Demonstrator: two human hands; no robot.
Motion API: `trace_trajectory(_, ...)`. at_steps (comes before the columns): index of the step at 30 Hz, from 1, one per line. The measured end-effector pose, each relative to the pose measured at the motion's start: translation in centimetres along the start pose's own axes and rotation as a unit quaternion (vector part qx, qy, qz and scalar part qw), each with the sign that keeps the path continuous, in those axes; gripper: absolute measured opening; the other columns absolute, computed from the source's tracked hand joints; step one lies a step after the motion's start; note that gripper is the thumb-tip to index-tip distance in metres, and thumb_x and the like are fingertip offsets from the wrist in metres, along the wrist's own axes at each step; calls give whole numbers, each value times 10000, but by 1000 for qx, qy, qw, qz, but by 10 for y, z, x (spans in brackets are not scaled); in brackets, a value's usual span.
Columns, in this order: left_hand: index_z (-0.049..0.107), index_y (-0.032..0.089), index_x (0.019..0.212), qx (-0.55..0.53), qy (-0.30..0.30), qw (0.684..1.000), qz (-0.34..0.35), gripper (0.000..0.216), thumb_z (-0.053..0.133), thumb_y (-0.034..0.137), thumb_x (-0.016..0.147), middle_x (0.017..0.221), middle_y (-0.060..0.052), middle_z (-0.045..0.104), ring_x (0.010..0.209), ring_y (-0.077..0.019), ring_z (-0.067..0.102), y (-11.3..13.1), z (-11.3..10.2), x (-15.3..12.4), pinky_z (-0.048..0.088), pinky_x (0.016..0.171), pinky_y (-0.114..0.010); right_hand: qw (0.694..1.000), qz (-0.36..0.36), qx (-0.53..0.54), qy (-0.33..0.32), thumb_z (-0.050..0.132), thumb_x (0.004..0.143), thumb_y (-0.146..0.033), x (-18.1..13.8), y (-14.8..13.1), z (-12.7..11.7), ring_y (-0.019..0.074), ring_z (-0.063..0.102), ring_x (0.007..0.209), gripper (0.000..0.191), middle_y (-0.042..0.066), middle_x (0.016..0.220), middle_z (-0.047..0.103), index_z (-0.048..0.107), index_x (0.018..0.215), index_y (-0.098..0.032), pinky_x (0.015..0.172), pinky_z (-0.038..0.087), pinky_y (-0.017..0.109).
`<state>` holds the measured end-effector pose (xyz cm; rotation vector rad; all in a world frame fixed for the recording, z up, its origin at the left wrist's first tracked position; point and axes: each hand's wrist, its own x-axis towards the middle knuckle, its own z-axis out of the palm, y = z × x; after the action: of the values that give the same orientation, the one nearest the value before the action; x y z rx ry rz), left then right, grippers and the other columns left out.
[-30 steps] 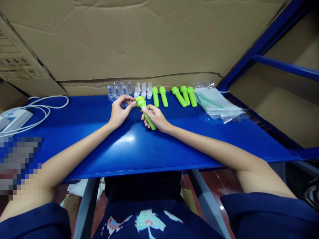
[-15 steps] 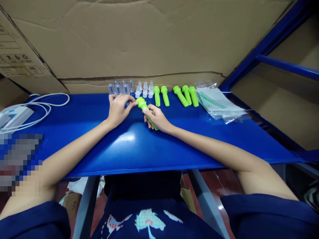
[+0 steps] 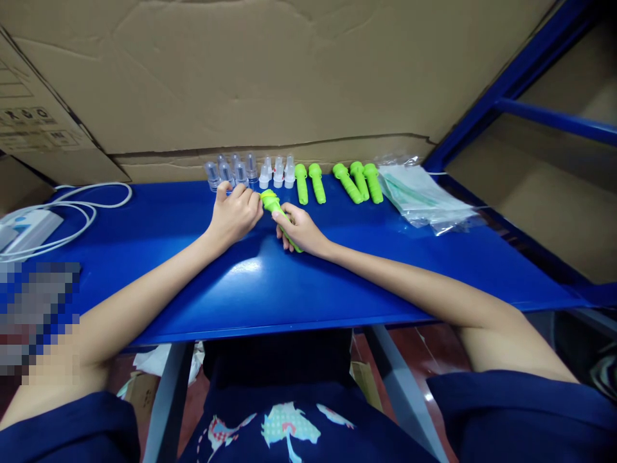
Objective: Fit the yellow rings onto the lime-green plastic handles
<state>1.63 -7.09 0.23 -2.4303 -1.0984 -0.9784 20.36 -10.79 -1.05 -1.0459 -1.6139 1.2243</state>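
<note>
My right hand is wrapped round the shaft of a bright green plastic piece that lies tilted on the blue table. My left hand is closed, its fingertips pressed against the wide head of that same green piece. Just behind the hands stand several clear plastic vials and small white caps in a row. More green pieces lie side by side to the right.
A pile of clear plastic bags lies at the right end of the table. A white cable and a white device sit at the far left. Cardboard walls the back, and a blue frame bar runs at the right.
My left hand has closed from spread fingers into a tighter grip on the head of the green piece. The right hand has kept its hold.
</note>
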Motion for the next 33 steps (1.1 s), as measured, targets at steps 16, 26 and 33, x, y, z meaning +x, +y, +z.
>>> trace_trajectory(16,626,188,782,83,-19,993,81,320,428,276,1018,754,-57,682,851,-236,627,-17,3,0,339,929,-458,1000,13,-4,2,514,1032,-240,-1,-1,0,71,519,306,216,-96,550,582,430,834,-217,267,374,161)
trace_trajectory(26,629,189,802,89,-31,989,116,357,402,309,1051,763,-43,682,853,-226,616,-17,0,-1,313,917,-432,1000,13,1,8,527,1027,-256,-3,-2,0,59,500,297,222,-96,538,581,437,829,-212,265,361,145)
trace_trajectory(33,646,202,810,74,-39,993,83,372,392,330,1050,787,-43,694,872,-235,628,-14,4,-1,302,982,-465,1000,17,11,18,548,1028,-313,2,2,-1,63,502,297,238,-91,528,587,437,844,-213,267,354,144)
